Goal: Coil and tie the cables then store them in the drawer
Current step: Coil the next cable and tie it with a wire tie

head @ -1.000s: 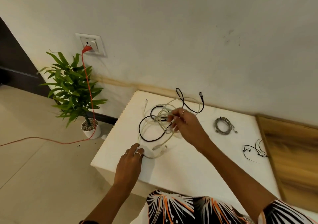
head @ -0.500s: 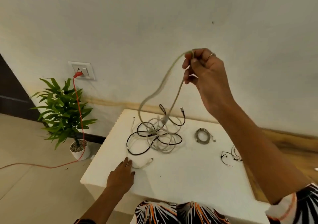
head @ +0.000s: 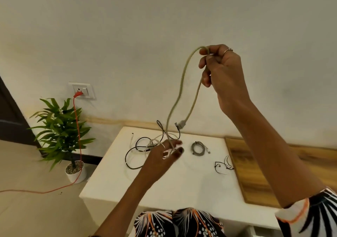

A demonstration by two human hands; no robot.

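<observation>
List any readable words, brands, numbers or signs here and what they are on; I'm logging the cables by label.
None can be read. The beige cable in the right hand, the tangled cables by the left hand, the coiled grey cable and the wall socket show no legible marking; any print on the plugs is too small to tell.

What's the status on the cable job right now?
Right hand pinches beige cable held high. Left hand open at its lower run. Black cable tangled beneath on white table.

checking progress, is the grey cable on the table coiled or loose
Coiled: the grey cable lies in a tight round loop on the table, apart from the tangle.
</observation>
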